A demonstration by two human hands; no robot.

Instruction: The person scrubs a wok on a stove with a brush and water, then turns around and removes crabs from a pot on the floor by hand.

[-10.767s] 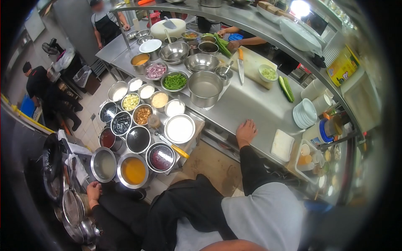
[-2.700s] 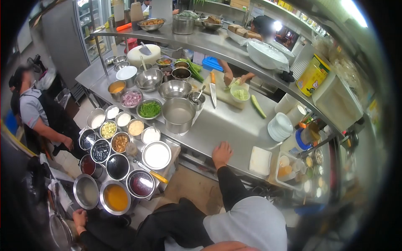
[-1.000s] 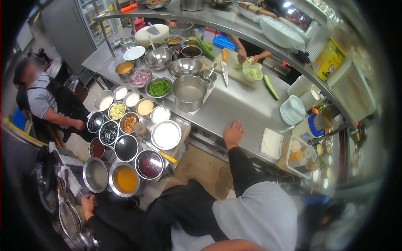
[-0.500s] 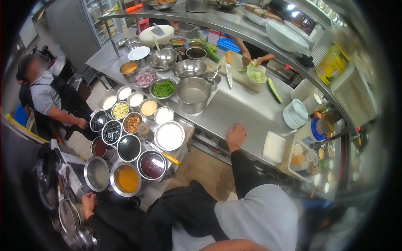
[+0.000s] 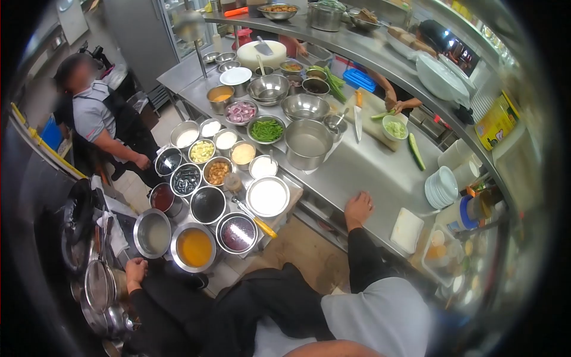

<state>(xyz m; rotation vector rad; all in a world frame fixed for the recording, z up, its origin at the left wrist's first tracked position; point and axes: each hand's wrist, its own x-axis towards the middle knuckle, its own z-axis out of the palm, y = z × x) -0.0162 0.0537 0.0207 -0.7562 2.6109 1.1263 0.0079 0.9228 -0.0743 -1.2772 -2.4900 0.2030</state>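
Note:
My right hand (image 5: 359,208) rests on the front edge of the steel counter (image 5: 375,166), fingers loosely apart, holding nothing. A white cutting board (image 5: 407,231) lies to its right. My left hand (image 5: 136,273) is low at the left beside the stove, with its fingers curled; whatever they close on is hidden. Close by it are a pot of cloudy liquid (image 5: 152,233), a pot of orange liquid (image 5: 194,248) and strainers (image 5: 98,285). Between my hands stand several containers, among them dark red sauce (image 5: 237,232) and white powder (image 5: 267,197). A yellow-handled utensil (image 5: 264,228) lies beside them.
A co-worker (image 5: 101,113) stands at the left. Across the counter, another person's hands (image 5: 392,107) work at a green board with a bowl of chopped greens (image 5: 395,128). A knife (image 5: 358,119), a cucumber piece (image 5: 416,152) and stacked white bowls (image 5: 441,187) are also there.
My view has shifted, so the whole scene sits further right in the picture. Both my hands keep the same places. Across the counter, the other person's hands have moved slightly at the board.

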